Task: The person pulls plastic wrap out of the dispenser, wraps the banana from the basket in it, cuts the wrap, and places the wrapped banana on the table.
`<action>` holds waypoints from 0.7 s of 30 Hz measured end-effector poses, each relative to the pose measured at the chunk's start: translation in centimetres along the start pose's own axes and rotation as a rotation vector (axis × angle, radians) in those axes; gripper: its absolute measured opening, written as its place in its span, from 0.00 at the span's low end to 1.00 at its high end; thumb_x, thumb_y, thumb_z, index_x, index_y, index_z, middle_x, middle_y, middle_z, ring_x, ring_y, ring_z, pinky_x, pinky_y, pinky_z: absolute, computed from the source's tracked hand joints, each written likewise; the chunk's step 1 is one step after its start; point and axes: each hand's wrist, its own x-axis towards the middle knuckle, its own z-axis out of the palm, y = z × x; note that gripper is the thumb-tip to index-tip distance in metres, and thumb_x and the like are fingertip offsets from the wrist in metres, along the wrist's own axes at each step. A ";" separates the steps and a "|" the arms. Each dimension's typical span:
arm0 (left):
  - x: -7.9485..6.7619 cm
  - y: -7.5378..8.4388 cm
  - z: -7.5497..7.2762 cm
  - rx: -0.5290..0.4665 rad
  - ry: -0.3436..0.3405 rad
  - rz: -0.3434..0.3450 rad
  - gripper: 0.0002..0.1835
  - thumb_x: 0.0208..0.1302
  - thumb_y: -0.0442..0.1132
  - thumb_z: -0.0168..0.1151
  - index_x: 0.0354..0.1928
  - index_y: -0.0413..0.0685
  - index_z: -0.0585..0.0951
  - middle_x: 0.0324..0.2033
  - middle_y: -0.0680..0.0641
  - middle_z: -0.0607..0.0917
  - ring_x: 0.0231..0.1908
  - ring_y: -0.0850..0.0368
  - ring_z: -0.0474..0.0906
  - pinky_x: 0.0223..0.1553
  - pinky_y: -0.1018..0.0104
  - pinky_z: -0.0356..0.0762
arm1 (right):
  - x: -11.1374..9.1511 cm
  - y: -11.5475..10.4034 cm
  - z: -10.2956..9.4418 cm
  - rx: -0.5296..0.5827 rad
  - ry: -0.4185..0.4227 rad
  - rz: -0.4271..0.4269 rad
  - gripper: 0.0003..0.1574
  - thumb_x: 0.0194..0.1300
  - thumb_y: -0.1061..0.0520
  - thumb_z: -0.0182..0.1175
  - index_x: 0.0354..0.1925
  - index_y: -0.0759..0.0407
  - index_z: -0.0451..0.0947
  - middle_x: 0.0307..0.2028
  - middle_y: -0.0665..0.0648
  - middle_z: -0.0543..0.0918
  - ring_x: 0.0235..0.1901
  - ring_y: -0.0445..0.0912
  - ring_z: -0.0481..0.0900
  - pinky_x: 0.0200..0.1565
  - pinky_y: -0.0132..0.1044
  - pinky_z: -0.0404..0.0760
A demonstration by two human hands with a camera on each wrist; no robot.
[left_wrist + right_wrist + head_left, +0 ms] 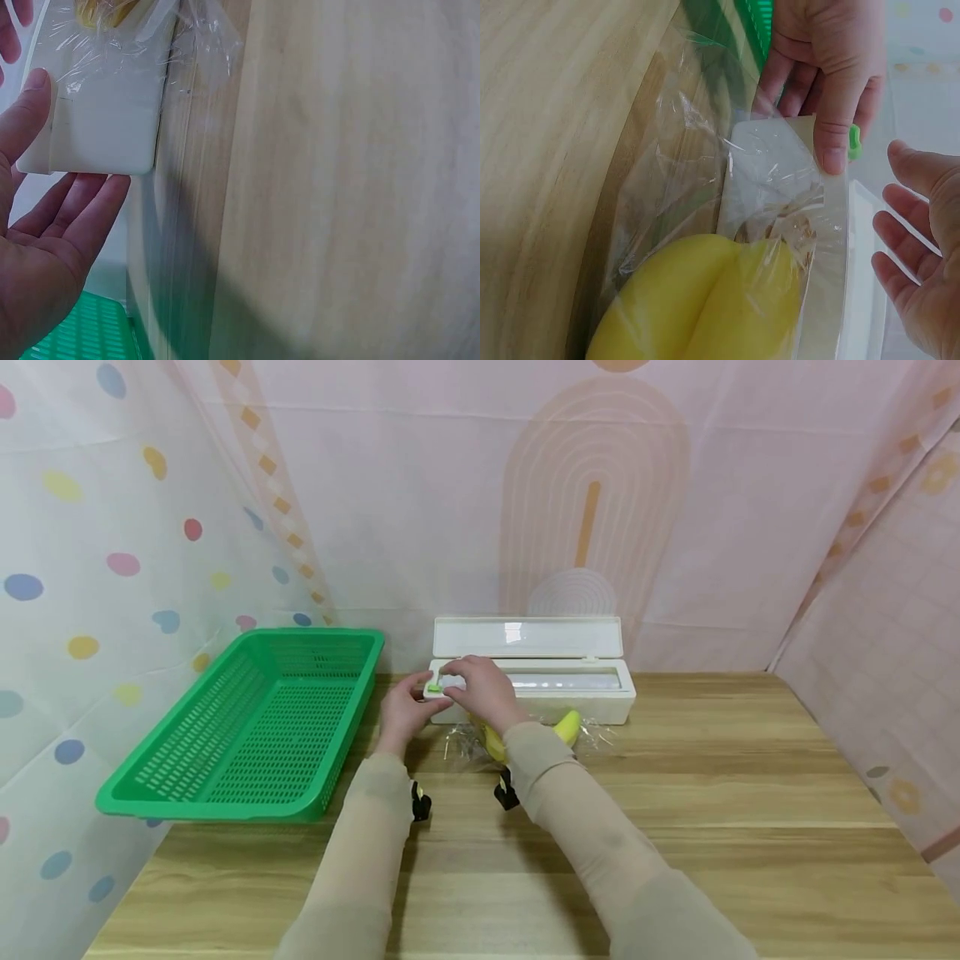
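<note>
A long white cling film dispenser stands against the back wall with its lid raised. My left hand holds its left end, thumb on the front edge and fingers against the end face. Beside that thumb is a small green slider. Over the dispenser's left part hovers my right hand; in the right wrist view its fingers are loosely bent, apart from the box, with nothing held. Yellow bananas in clear plastic film lie just in front of the dispenser, partly hidden by my right arm.
A green plastic basket with slotted sides stands on the left of the wooden table. Patterned cloth hangs behind and at both sides. Black wrist-worn devices sit under my forearms.
</note>
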 end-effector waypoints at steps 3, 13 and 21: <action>-0.1 0.0 0.0 -0.004 0.007 0.015 0.34 0.55 0.42 0.77 0.64 0.44 0.76 0.53 0.38 0.82 0.50 0.45 0.81 0.44 0.57 0.81 | 0.2 -0.3 0.0 -0.031 -0.007 -0.011 0.20 0.67 0.51 0.65 0.57 0.49 0.81 0.56 0.51 0.81 0.58 0.48 0.76 0.56 0.43 0.77; -0.4 0.1 0.0 0.005 0.013 0.023 0.31 0.56 0.41 0.75 0.62 0.45 0.78 0.54 0.39 0.82 0.49 0.46 0.81 0.44 0.56 0.81 | 1.2 -0.9 0.6 -0.146 -0.035 -0.022 0.19 0.67 0.51 0.65 0.56 0.47 0.82 0.58 0.48 0.81 0.59 0.48 0.75 0.57 0.41 0.76; -0.5 0.3 -0.2 0.004 -0.001 -0.023 0.31 0.57 0.41 0.73 0.64 0.48 0.77 0.53 0.39 0.82 0.49 0.45 0.80 0.44 0.54 0.82 | 1.6 -1.6 1.0 -0.205 -0.060 -0.033 0.18 0.68 0.51 0.65 0.56 0.44 0.83 0.55 0.49 0.82 0.55 0.48 0.77 0.52 0.40 0.79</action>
